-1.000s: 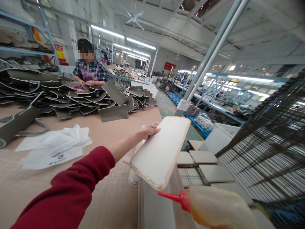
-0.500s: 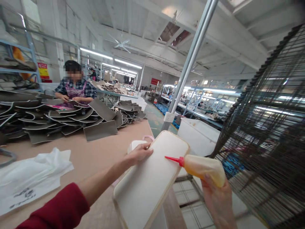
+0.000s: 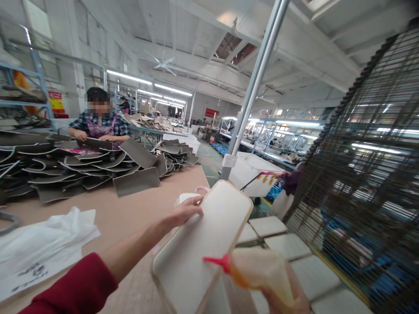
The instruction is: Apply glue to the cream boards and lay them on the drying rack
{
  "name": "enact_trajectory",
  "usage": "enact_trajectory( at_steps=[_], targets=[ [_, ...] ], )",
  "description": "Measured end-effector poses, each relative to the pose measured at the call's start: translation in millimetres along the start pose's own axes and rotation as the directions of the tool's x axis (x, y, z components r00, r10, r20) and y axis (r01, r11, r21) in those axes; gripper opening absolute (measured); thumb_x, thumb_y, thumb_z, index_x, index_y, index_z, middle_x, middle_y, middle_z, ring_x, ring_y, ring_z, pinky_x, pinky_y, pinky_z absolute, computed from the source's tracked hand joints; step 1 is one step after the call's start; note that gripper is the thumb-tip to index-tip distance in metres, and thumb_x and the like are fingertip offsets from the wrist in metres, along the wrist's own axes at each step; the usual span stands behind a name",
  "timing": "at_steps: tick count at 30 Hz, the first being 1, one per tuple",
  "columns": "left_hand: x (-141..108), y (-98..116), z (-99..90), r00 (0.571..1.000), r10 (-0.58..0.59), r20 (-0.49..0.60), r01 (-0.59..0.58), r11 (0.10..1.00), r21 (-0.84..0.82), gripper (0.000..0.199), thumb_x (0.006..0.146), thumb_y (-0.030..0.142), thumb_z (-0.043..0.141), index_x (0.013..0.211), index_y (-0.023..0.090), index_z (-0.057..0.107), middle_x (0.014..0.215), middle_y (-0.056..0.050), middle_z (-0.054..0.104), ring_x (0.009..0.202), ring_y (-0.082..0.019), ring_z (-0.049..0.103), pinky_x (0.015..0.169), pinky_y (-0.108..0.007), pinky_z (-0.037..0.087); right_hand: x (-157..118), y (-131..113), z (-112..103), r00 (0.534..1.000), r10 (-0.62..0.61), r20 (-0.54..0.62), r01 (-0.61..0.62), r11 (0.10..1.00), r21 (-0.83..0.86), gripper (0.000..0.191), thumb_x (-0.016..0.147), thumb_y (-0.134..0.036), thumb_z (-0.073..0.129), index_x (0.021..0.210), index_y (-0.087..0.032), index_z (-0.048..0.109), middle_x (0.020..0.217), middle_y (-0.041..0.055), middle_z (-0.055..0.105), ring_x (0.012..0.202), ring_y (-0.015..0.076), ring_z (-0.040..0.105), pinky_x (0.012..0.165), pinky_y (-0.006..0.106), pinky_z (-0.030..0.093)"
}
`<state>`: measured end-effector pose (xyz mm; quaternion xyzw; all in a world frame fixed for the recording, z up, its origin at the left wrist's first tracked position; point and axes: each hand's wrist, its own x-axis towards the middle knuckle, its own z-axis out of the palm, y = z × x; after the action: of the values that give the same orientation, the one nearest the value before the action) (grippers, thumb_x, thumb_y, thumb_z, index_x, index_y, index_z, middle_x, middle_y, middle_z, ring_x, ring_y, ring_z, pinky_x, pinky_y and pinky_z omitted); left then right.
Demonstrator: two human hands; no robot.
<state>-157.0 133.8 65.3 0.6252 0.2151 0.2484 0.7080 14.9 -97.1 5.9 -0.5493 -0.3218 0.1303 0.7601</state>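
My left hand (image 3: 188, 211) grips the left edge of a white rounded rectangular panel (image 3: 225, 213), which is tilted up in front of me. In my right hand (image 3: 290, 294) is a soft squeeze bottle (image 3: 255, 266) with yellowish liquid inside. Its red nozzle (image 3: 216, 261) points left over the lower part of the panel; whether the tip touches the surface I cannot tell. The bottle and right hand are blurred. Behind my left hand, a white object and a pink loop (image 3: 202, 188) partly show on the brown table (image 3: 131, 244).
Grey panels (image 3: 81, 165) lie piled at the left, where a co-worker (image 3: 100, 120) stands. White sheeting (image 3: 49, 244) is on the near left. A wire rack (image 3: 360, 144) rises at right, above flat white panels (image 3: 314, 270). A purple-sleeved person's arm (image 3: 290, 181) reaches toward a white bin (image 3: 252, 170).
My right hand and the bottle have moved left and down, bringing the nozzle lower over the panel. The white bin has shifted away, and a purple-sleeved arm has appeared beside it.
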Motion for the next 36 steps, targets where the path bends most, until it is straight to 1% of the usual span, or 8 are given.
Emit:
enact_trajectory(
  at_steps=[3,5,10,17,22,28,33,36],
  targets=[
    [-3.2,0.8,6.2,0.999,-0.022,0.049,0.025,0.998,-0.056,0.062,0.051,0.012,0.057,0.112,0.019,0.066,0.08,0.0,0.068,0.074,-0.019,0.061,0.065,-0.026,0.046,34.0,-19.5,-3.9,0.977,0.022,-0.211,0.006,0.991,0.132,0.065,0.049,-0.038,0.09,0.103,-0.018,0.06,0.083,0.0023,0.063,0.071,0.0141,0.059,0.063,0.02,0.051],
    [-4.0,0.8,8.6,0.998,-0.021,0.066,0.027,0.996,-0.089,0.064,0.052,0.011,0.058,0.115,0.019,0.064,0.081,0.0,0.068,0.074,-0.019,0.062,0.066,-0.027,0.047,38.2,-20.7,-4.0,0.968,0.015,-0.252,0.018,0.991,0.131,0.066,0.049,-0.037,0.09,0.103,-0.017,0.06,0.083,0.0015,0.062,0.069,0.0119,0.057,0.063,0.016,0.049],
    [-3.3,-0.2,4.5,0.999,-0.038,0.022,0.04,0.994,-0.098,0.061,0.051,0.009,0.059,0.111,0.018,0.067,0.083,-0.002,0.07,0.084,-0.022,0.064,0.073,-0.029,0.048,-3.6,-4.7,6.9,0.986,0.164,-0.011,-0.161,0.978,0.131,0.076,0.048,-0.044,0.088,0.111,-0.017,0.057,0.099,0.0063,0.066,0.086,0.0183,0.062,0.073,0.02,0.051],
    [-7.9,4.3,4.5,0.991,-0.024,0.129,0.04,0.992,-0.121,0.06,0.053,0.009,0.066,0.112,0.02,0.067,0.092,-0.003,0.07,0.089,-0.024,0.064,0.079,-0.032,0.049,24.0,-34.8,14.0,0.968,-0.02,-0.25,0.025,1.0,0.018,0.069,0.045,-0.043,0.089,0.101,-0.015,0.06,0.082,0.0023,0.062,0.068,0.0133,0.057,0.06,0.019,0.049],
    [-9.6,1.3,-1.3,0.995,-0.045,0.089,0.053,0.995,-0.084,0.061,0.051,0.011,0.07,0.111,0.018,0.067,0.09,-0.004,0.07,0.088,-0.024,0.063,0.078,-0.033,0.049,-3.7,-15.7,26.6,0.991,0.126,0.043,-0.129,0.989,0.074,0.076,0.048,-0.045,0.086,0.111,-0.016,0.057,0.095,0.0068,0.066,0.081,0.0191,0.062,0.067,0.023,0.05],
    [-12.7,0.0,1.3,0.989,0.002,0.149,0.008,0.998,-0.064,0.059,0.05,0.013,0.07,0.109,0.017,0.068,0.087,-0.002,0.068,0.081,-0.02,0.061,0.073,-0.029,0.047,32.0,-33.8,33.6,0.98,-0.071,-0.184,0.068,0.997,-0.024,0.073,0.051,-0.048,0.086,0.109,-0.015,0.059,0.093,0.0028,0.063,0.079,0.0142,0.058,0.07,0.019,0.049],
    [-13.1,-2.1,-1.3,0.994,0.013,0.11,-0.011,1.0,-0.026,0.057,0.05,0.013,0.067,0.106,0.017,0.069,0.082,-0.002,0.068,0.077,-0.02,0.061,0.069,-0.027,0.047,-1.1,-13.6,39.8,0.992,0.114,0.061,-0.114,0.993,-0.001,0.08,0.049,-0.046,0.087,0.114,-0.012,0.056,0.094,0.0086,0.067,0.08,0.0199,0.062,0.066,0.023,0.051],
    [-15.4,-3.1,-4.5,0.995,0.002,0.095,-0.001,1.0,-0.017,0.054,0.051,0.014,0.068,0.105,0.017,0.07,0.08,-0.001,0.068,0.076,-0.02,0.061,0.069,-0.028,0.047,-0.8,-14.3,38.4,0.997,0.076,-0.029,-0.075,0.997,0.014,0.077,0.05,-0.045,0.087,0.113,-0.014,0.056,0.095,0.0061,0.065,0.082,0.0189,0.061,0.069,0.023,0.051]
  ],
)
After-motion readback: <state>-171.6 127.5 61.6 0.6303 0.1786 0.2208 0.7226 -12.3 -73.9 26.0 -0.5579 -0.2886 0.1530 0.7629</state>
